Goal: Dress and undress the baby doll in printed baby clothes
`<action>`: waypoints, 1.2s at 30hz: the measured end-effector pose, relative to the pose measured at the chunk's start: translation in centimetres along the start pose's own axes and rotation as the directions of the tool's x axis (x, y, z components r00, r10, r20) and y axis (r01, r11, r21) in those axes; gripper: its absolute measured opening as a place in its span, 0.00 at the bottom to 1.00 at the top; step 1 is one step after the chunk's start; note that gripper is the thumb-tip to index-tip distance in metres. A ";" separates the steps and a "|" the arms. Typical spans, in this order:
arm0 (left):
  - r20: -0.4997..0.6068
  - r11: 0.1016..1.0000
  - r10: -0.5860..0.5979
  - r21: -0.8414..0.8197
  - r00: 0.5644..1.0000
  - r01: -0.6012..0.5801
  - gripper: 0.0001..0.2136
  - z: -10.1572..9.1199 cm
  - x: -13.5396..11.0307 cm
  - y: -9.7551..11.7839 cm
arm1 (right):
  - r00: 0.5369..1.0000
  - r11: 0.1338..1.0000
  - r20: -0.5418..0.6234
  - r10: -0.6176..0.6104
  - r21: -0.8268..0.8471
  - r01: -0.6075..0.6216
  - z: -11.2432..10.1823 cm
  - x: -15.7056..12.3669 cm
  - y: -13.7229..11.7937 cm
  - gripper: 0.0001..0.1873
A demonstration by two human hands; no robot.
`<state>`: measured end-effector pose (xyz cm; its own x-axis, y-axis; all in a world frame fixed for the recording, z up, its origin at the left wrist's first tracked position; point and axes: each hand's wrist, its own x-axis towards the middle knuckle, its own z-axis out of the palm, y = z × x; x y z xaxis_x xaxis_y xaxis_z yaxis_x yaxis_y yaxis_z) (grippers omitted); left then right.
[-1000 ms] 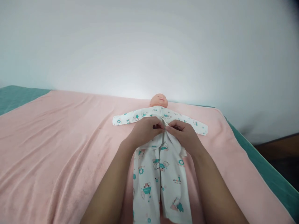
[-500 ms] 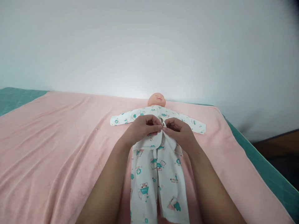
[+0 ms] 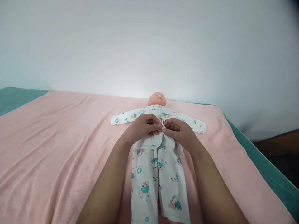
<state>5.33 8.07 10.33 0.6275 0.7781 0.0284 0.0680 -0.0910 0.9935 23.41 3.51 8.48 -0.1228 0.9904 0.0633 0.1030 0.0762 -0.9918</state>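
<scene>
A baby doll (image 3: 157, 99) lies on its back on the pink blanket (image 3: 58, 146), head toward the wall. It wears a white sleepsuit (image 3: 158, 168) printed with teal animals, sleeves spread out to both sides. My left hand (image 3: 142, 127) and my right hand (image 3: 179, 130) meet over the doll's chest. Each pinches the front edge of the sleepsuit, thumb and fingers closed, fingertips almost touching at the middle opening. A small white tie or fastening shows between them. My forearms cover the doll's sides.
The pink blanket covers a teal mattress (image 3: 268, 174) whose edge shows at the right and far left (image 3: 14, 96). A plain white wall (image 3: 149, 46) stands behind the doll's head. Dark floor (image 3: 280, 155) lies to the right of the bed.
My hands rose slightly up the doll's chest and drew the front flaps together, so the left flap now lies flatter over the belly. The doll stayed in place.
</scene>
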 end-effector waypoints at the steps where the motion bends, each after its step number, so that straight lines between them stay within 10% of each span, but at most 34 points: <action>1: -0.009 1.000 -0.002 0.001 1.000 0.002 0.06 0.0 0.0 -0.1 | 1.000 1.000 0.009 0.000 0.003 0.000 0.0 -0.1 -0.1 0.12; 15: -0.064 0.987 -0.024 0.157 0.998 0.034 0.08 0.5 0.4 -0.7 | 0.996 0.982 0.089 -0.011 -0.188 0.027 0.2 0.4 1.2 0.15; 27: -0.005 0.998 -0.050 -0.042 0.999 0.049 0.10 -0.3 0.0 -0.1 | 0.990 0.987 0.136 -0.040 -0.148 0.060 0.1 0.1 0.5 0.21; 36: 0.037 0.954 -0.199 0.234 0.979 0.185 0.10 -1.6 -1.1 0.6 | 0.930 0.988 0.346 0.125 -0.129 -0.084 -1.2 -0.5 0.4 0.30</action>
<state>3.48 8.13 11.07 0.6297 0.7571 -0.1740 0.3624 -0.0882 0.9278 24.68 3.15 8.17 -0.4430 0.8906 -0.1032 0.2392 0.0064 -0.9710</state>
